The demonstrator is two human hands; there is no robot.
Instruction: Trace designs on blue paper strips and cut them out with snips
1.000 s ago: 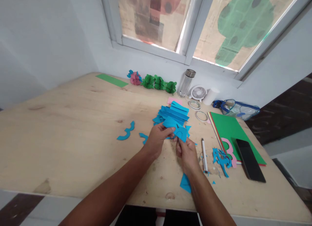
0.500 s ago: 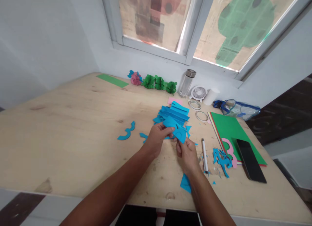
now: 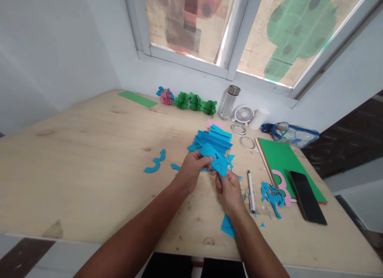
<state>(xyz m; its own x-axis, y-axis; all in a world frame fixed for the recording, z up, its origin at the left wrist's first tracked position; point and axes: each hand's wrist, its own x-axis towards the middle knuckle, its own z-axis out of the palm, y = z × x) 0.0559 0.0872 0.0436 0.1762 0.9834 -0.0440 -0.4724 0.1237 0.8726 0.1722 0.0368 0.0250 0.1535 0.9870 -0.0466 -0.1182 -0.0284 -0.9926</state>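
My left hand (image 3: 194,169) pinches a piece of blue paper (image 3: 220,165) between thumb and fingers. Curved lines are drawn on the paper, and its edge is partly cut. My right hand (image 3: 229,188) is closed at the paper's lower right edge; whatever lies inside its fingers is hidden. Just beyond both hands is a pile of folded blue paper strips (image 3: 214,138). A wavy blue cut-out (image 3: 155,162) lies to the left, with another blue piece (image 3: 175,166) partly behind my left hand. Beside my right forearm rests a blue paper piece (image 3: 228,226).
To the right are a white pen (image 3: 251,192), blue scraps (image 3: 273,196), a pink cut-out (image 3: 283,186), a phone (image 3: 308,198) and green sheets (image 3: 287,158). Tape rolls (image 3: 247,143), a small fan (image 3: 243,114), a glass bottle (image 3: 229,104) and green paper ornaments (image 3: 195,102) stand behind.
Almost nothing differs. My right hand and the held blue paper have shifted very slightly; both hands keep the same grip.
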